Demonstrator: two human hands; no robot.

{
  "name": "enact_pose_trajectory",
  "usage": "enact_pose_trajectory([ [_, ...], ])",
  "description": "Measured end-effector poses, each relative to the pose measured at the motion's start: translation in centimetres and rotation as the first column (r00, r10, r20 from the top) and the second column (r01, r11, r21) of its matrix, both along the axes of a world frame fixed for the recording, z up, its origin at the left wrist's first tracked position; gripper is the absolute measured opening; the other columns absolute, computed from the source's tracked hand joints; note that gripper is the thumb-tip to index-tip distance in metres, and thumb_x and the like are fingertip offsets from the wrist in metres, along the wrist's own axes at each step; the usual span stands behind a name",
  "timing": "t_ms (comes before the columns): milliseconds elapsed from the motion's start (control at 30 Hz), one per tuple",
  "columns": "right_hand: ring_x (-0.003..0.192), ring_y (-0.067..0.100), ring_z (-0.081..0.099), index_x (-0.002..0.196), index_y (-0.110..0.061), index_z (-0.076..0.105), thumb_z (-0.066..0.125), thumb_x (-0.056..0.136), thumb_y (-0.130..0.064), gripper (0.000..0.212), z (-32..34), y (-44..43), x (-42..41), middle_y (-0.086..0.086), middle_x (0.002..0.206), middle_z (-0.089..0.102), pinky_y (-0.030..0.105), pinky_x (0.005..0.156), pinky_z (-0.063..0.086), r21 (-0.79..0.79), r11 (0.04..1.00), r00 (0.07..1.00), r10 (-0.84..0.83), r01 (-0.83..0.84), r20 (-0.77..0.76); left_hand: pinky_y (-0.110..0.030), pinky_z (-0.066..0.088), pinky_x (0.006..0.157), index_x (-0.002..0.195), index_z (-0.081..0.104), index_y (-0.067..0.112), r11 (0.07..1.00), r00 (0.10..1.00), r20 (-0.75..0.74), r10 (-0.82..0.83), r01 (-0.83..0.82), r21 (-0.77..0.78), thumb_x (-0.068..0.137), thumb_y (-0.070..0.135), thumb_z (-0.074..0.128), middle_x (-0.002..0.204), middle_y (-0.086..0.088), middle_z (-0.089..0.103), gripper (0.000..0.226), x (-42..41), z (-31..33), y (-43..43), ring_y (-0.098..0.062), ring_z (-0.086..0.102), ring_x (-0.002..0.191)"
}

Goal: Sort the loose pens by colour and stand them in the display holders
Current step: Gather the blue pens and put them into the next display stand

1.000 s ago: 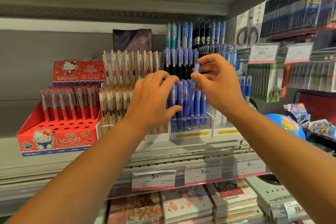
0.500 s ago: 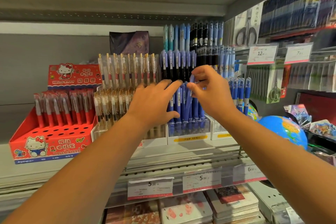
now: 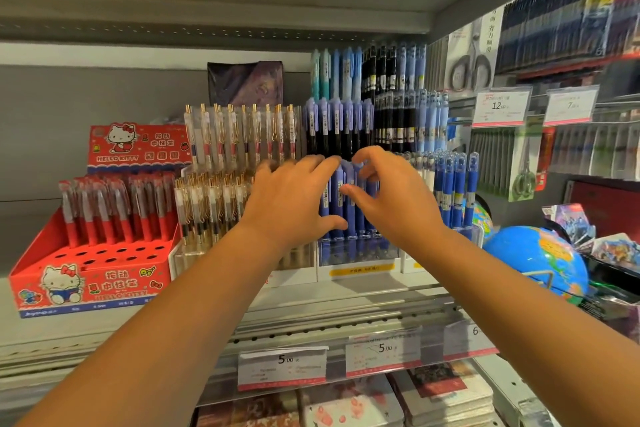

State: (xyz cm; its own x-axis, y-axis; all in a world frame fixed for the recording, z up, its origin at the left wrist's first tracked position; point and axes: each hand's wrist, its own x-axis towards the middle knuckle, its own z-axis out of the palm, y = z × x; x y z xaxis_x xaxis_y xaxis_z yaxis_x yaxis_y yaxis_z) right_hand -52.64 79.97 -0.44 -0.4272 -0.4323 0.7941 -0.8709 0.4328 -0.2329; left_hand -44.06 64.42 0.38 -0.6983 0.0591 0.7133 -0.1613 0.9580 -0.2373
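The step in hand looks like the blue row being set straight. At the left end of the shelf point(image 3: 294, 298), red pens point(image 3: 114, 208) are stood in a red box point(image 3: 93, 270). Beside it, clear pens with gold clips point(image 3: 214, 204) are stood.

Near the middle of the shelf's front edge, the left hand point(image 3: 298, 198) is held wide. Its fingers are laid on the blue pens point(image 3: 356, 215). These are stood upright and packed close in a clear holder point(image 3: 356, 255).

The right hand point(image 3: 394, 198) is curled over their tops. Whether a pen is pinched cannot be told.

Next, any loose blue pen would likely need to be pushed gently down into a free hole.
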Motion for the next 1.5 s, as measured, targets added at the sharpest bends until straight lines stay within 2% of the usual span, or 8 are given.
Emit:
enact_pose_trajectory([
  [167,0.133,0.023,0.041,0.144,-0.013,0.044,0.054,0.098,-0.04,0.055,0.0,-0.2,0.0,0.005,0.144,0.05,0.034,0.109,0.032,0.076,0.995,0.994,-0.05,0.057,-0.097,-0.057,0.035,0.105,0.149,0.03,0.034,0.998,0.997,-0.043,0.066,-0.065,0.024,0.068,0.08,0.062,0.148,0.004,0.048,0.099,0.0,-0.2,0.0,-0.026,0.05,0.13],
  [500,0.136,0.023,0.039,0.142,-0.011,0.049,0.053,0.099,-0.039,0.051,-0.1,-0.2,-0.5,0.006,0.144,0.051,0.036,0.114,0.029,0.164,0.984,0.997,-0.052,0.061,-0.057,-0.053,0.026,0.11,0.151,0.025,0.031,0.996,0.996,-0.02,0.09,-0.09,0.01,0.075,0.076,0.059,0.154,-0.002,0.041,0.095,0.4,-0.2,0.6,-0.025,0.041,0.137],
  [633,0.147,0.023,0.026,0.148,-0.015,0.041,0.055,0.098,-0.039,0.057,0.0,0.1,0.6,0.004,0.155,0.039,0.042,0.12,0.022,0.066,0.998,1.0,0.018,-0.019,0.015,-0.049,0.023,0.111,0.143,0.041,0.025,0.97,0.96,-0.279,0.02,0.049,0.238,0.087,0.058,0.056,0.148,-0.005,0.042,0.068,3.5,-0.4,0.6,-0.023,0.039,0.136],
  [800,0.149,0.022,0.021,0.148,-0.016,0.04,0.057,0.095,-0.033,0.058,0.2,-2.6,4.3,0.003,0.158,0.031,0.041,0.122,0.012,0.128,0.972,0.98,0.2,-0.197,-0.018,-0.054,0.034,0.11,0.145,0.036,0.016,0.552,0.855,-0.42,0.303,0.202,0.809,0.086,0.032,0.065,0.144,-0.004,0.044,0.067,7.8,-1.0,-2.6,-0.024,0.044,0.131],
  [1000,0.14,0.022,0.033,0.147,-0.017,0.036,0.06,0.093,-0.029,0.061,-0.4,-5.8,5.9,0.0,0.149,0.042,0.039,0.121,-0.002,0.235,0.969,0.992,0.097,-0.076,-0.081,-0.03,0.049,0.067,0.112,0.057,0.034,0.223,0.939,-0.271,0.212,0.223,0.949,0.088,0.027,0.062,0.092,0.011,0.069,0.026,9.1,-2.5,-3.4,-0.011,0.066,0.085],
  [1267,0.142,0.025,0.033,0.142,-0.015,0.044,0.06,0.09,-0.028,0.056,0.0,-6.7,6.6,0.003,0.142,0.051,0.043,0.122,-0.001,0.231,0.971,0.989,-0.029,0.063,-0.148,-0.031,0.046,0.063,0.104,0.064,0.034,0.152,0.968,-0.251,0.029,0.244,0.958,0.087,0.028,0.059,0.083,0.013,0.069,0.019,11.2,-2.0,-5.1,-0.005,0.064,0.073],
  [1400,0.144,0.026,0.03,0.139,-0.012,0.049,0.06,0.089,-0.029,0.054,0.2,-8.7,10.0,0.004,0.145,0.049,0.046,0.121,0.008,0.143,0.989,0.971,0.006,0.029,-0.237,-0.014,0.04,0.065,0.086,0.055,0.036,0.443,0.896,-0.42,0.142,0.322,0.837,0.085,0.022,0.063,0.09,0.018,0.063,0.017,14.7,-1.4,-8.7,0.004,0.06,0.081],
  [1500,0.131,0.021,0.045,0.128,-0.013,0.061,0.06,0.09,-0.023,0.039,-0.4,-11.6,13.6,0.002,0.133,0.059,0.041,0.113,0.032,0.143,0.968,0.965,0.224,-0.205,-0.134,-0.019,0.038,0.072,0.096,0.054,0.028,0.596,0.82,-0.47,0.326,0.207,0.776,0.078,0.021,0.066,0.106,0.004,0.054,0.024,18.2,-1.3,-13.7,-0.013,0.056,0.093],
])
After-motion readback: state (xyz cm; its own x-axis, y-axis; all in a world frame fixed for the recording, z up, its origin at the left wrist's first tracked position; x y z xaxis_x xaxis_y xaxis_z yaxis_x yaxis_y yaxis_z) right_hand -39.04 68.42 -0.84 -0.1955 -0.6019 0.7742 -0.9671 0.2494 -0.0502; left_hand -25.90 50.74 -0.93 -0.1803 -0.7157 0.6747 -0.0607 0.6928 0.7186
